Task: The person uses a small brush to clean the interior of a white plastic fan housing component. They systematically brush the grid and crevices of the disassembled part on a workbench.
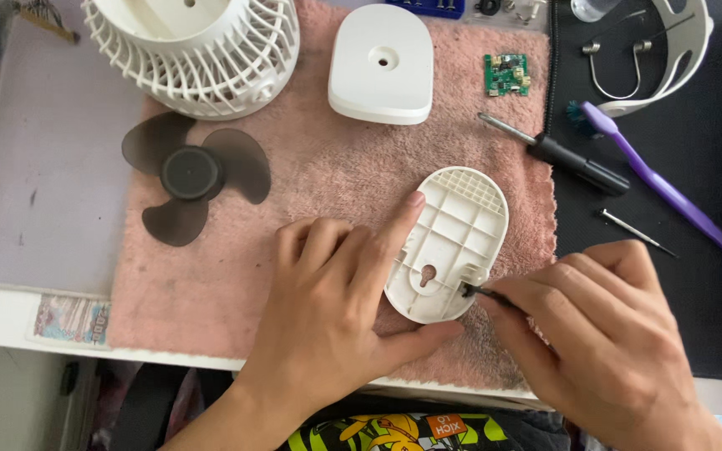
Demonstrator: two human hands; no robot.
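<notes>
Both hands, left hand [340, 292] and right hand [603, 334], were bare, without rings or sleeves (nails short). Below the towel [227, 292], a black garment [394, 430] showed yellow-green print.

Fan blade [194, 175] left of base plate [453, 242]; screwdriver [557, 154] right.
</notes>
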